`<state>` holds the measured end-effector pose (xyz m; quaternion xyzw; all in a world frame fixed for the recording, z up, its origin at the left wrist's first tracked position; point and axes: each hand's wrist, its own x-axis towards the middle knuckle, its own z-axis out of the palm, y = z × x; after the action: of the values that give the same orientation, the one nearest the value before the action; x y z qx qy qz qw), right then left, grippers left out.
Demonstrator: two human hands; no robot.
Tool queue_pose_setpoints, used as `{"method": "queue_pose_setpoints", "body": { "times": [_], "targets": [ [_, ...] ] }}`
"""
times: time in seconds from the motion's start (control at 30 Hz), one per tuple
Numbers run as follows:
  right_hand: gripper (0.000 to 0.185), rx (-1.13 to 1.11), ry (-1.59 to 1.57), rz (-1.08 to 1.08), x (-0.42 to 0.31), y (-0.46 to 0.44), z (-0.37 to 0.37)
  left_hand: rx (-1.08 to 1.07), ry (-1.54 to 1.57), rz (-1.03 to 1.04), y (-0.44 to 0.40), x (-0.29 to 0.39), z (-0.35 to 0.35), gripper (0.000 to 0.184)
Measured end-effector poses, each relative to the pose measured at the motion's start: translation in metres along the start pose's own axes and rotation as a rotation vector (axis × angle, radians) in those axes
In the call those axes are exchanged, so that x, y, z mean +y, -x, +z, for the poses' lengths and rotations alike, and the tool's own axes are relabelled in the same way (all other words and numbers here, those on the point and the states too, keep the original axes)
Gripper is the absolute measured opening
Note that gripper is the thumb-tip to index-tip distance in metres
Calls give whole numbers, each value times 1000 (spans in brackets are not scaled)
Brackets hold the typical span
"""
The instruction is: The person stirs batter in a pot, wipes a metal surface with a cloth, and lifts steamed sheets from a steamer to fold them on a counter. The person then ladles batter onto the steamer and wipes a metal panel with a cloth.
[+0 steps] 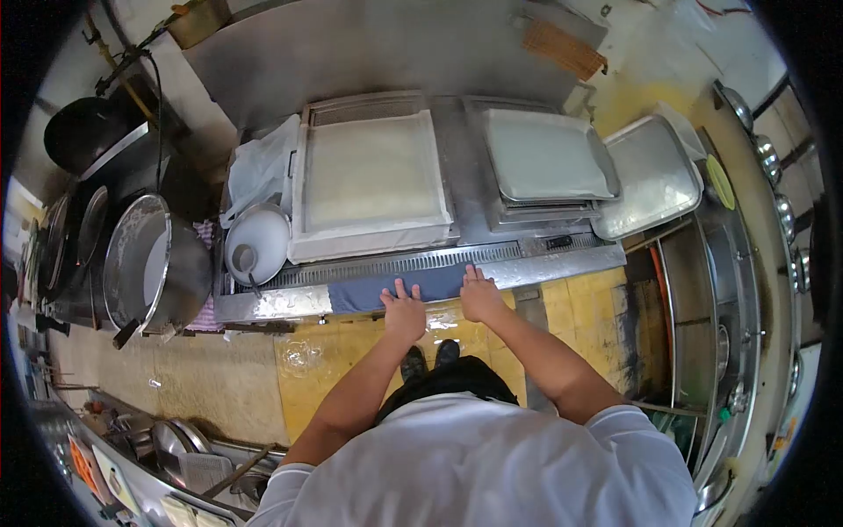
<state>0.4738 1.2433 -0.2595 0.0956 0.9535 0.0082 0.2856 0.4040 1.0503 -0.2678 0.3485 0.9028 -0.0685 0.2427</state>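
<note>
A folded dark blue cloth (356,295) lies along the metal front edge of the steel counter. My left hand (404,314) rests on its lower part with the fingers spread. Farther right, my right hand (481,299) lies at the cloth's right end, fingers stretched out and close together. Neither hand is wrapped round anything. Behind the cloth stands a square frame with white fabric (373,171) stretched over it. A metal tray with a pale, smooth surface (549,158) sits on a rack to its right.
A white bowl (270,230) with a ladle (245,258) and a plastic bag (263,167) are on the counter's left. Beside it stands a large pot (180,272). A bare metal tray (654,180) leans at right. The yellow floor (303,351) looks wet.
</note>
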Motion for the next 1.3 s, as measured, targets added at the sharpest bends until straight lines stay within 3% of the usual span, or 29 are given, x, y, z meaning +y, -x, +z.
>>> {"method": "queue_pose_setpoints", "body": {
  "times": [0.13, 0.43, 0.57, 0.7, 0.77, 0.9, 1.0, 1.17, 1.27, 1.3],
  "targets": [
    [80, -10, -73, -27, 16, -1, 10, 3, 24, 5, 5, 1, -9, 80],
    [82, -8, -143, -113, 29, 18, 3, 26, 22, -21, 3, 1, 3, 80],
    [91, 127, -203, -185, 40, 30, 22, 59, 100, -56, 12, 6, -3, 81],
    [105, 269, -274, -293, 58, 36, 39, 110, 251, 81, 10, 38, -16, 80],
    [99, 297, -309, -235, 75, 36, 48, 146, 322, 203, 1, 61, -15, 77],
    [94, 386, -233, -88, 135, 30, 73, -75, 94, 110, -12, 107, -36, 71],
    [91, 352, -283, 112, 197, 37, 79, -56, 117, 116, -21, 124, -39, 68],
    [90, 513, -462, 527, 276, 69, 114, -19, 159, 113, -40, 150, -40, 64],
    [90, 430, -463, 551, 280, 78, 118, 93, 373, 207, -48, 165, -34, 60],
    [87, 433, -496, 444, 278, 82, 101, 127, 393, 204, -45, 176, -46, 56]
  ]
}}
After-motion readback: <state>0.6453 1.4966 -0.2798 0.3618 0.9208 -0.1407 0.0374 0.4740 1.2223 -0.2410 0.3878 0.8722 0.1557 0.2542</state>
